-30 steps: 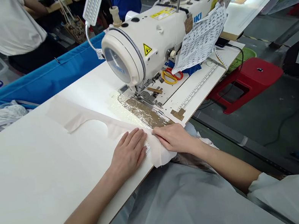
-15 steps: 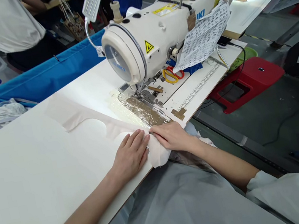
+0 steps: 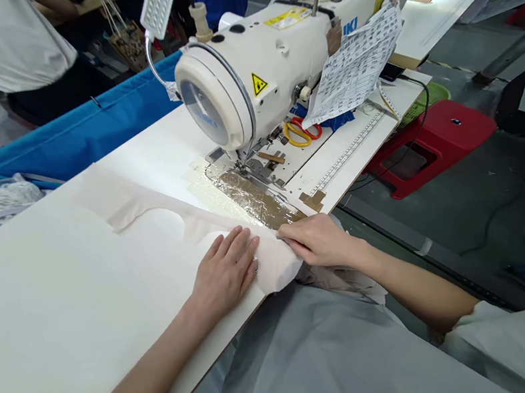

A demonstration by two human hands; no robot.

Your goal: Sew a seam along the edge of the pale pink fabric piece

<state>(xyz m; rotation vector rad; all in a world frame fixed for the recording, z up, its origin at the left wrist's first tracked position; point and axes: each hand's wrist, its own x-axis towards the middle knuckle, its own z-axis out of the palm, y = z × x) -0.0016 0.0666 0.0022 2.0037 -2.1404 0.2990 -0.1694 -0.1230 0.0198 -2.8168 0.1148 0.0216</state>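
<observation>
The left hand (image 3: pixel 225 272) lies flat, fingers stretched out, on the white cloth (image 3: pixel 157 232) at the centre of the frame. The right hand (image 3: pixel 318 241) pinches the cloth's folded edge at the table (image 3: pixel 39 344) rim. The sewing machine (image 3: pixel 265 67) stands above them, scissors (image 3: pixel 299 132) under its arm.

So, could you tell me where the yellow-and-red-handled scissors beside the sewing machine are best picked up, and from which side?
Judging by their pose, take the scissors by the handle loops, coming from the front edge of the table. The loops lie flat and exposed, while the blades run back under the printed paper sheet and the sewing machine.
</observation>
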